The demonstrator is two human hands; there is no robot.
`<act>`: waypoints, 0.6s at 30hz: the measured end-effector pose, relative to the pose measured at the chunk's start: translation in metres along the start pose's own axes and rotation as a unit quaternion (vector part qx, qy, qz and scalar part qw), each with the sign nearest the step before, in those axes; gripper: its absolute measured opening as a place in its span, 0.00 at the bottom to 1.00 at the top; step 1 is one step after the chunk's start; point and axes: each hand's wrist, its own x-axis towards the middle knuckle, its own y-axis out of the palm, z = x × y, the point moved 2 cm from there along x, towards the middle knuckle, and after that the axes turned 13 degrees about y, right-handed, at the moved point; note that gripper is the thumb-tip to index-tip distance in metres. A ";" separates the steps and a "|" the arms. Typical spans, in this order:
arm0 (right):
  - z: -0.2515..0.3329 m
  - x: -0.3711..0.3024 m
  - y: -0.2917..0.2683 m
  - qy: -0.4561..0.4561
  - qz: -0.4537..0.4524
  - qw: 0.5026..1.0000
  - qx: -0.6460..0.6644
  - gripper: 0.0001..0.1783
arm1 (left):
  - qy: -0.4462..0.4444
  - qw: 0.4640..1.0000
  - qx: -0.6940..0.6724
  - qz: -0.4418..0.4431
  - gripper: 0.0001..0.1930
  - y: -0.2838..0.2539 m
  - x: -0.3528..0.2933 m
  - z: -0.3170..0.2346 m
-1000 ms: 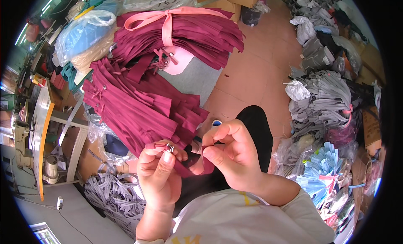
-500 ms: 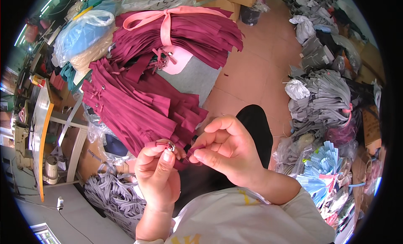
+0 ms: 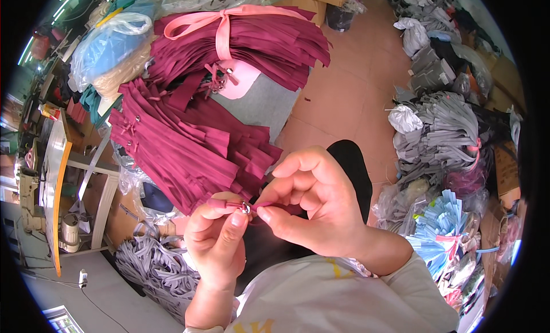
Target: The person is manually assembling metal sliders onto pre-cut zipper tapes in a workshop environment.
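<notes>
My left hand (image 3: 216,238) pinches a small shiny metal ring (image 3: 246,208) between thumb and forefinger, with a narrow maroon fabric strip (image 3: 230,204) at it. Close beside it, my right hand (image 3: 318,210) has thumb and forefinger closed on a maroon strip at the ring, while its other fingers stay curled. Whether the strip passes through the ring is too small to tell. Just beyond my hands lies a fanned pile of maroon fabric strips (image 3: 183,152), with small metal fittings along its left end.
Behind the pile is a maroon bundle (image 3: 275,49) tied with a pink ribbon (image 3: 223,38). Grey strips (image 3: 152,270) lie at lower left, near a wooden-edged table (image 3: 57,189). Grey bundles (image 3: 441,129) and light-blue strips (image 3: 435,224) line the right side of the tiled floor (image 3: 349,92).
My right hand has moved slightly left and up, bringing the strip against the ring. My left hand has shifted a little to the right with the ring.
</notes>
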 end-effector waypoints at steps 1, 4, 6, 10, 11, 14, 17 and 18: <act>0.000 0.000 0.000 -0.005 0.000 1.000 -0.010 0.24 | 0.004 1.000 0.005 0.007 0.09 0.000 0.000 0.000; 0.003 0.000 -0.001 -0.006 -0.003 0.999 -0.033 0.25 | 0.020 0.999 0.034 0.027 0.09 -0.001 0.000 -0.002; 0.006 0.000 -0.001 -0.001 -0.006 0.999 -0.046 0.27 | 0.032 0.997 0.057 0.039 0.09 -0.001 0.001 -0.002; 0.008 0.000 -0.001 -0.001 -0.003 0.996 -0.089 0.26 | 0.105 0.980 0.153 0.069 0.08 0.000 0.000 -0.004; 0.008 0.000 -0.001 0.001 -0.003 0.995 -0.099 0.26 | 0.130 0.971 0.188 0.075 0.08 0.001 0.000 -0.004; 0.008 0.000 -0.001 -0.013 -0.010 0.997 -0.080 0.20 | 0.143 0.958 0.228 0.097 0.07 0.001 0.001 -0.006; 0.003 0.000 -0.002 -0.033 0.007 0.997 -0.066 0.19 | 0.157 0.960 0.214 0.092 0.06 0.001 0.001 -0.006; 0.003 -0.001 -0.001 -0.033 0.007 0.997 -0.067 0.19 | 0.157 0.960 0.213 0.092 0.06 0.002 0.002 -0.006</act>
